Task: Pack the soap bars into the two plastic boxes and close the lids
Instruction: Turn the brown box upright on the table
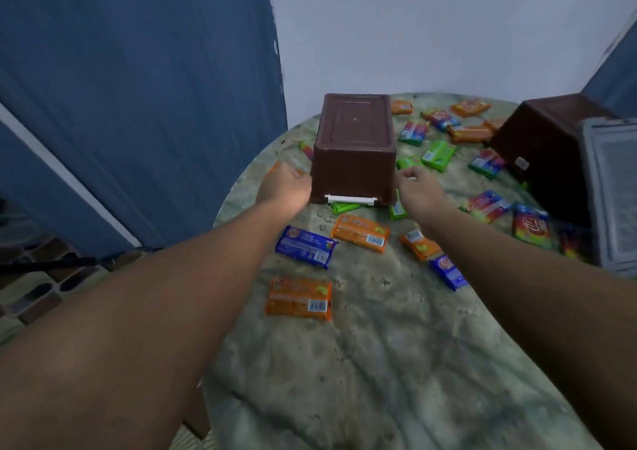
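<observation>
The upturned brown box stands mid-table with its long axis running away from the person, the left hand and right hand flanking its near corners, fingers curled against its sides, equally near.

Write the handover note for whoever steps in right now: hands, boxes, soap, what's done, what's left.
Left hand and right hand are at the two sides of the centre brown box; whether they grip it is unclear.
That box stands upside down on the table, white latch toward you, on top of some green bars.
Second brown box lies tipped at the right, by a grey lid.
Done: nothing packed.
Left: right both boxes, gather the scattered soap bars, fill, close lids.
</observation>
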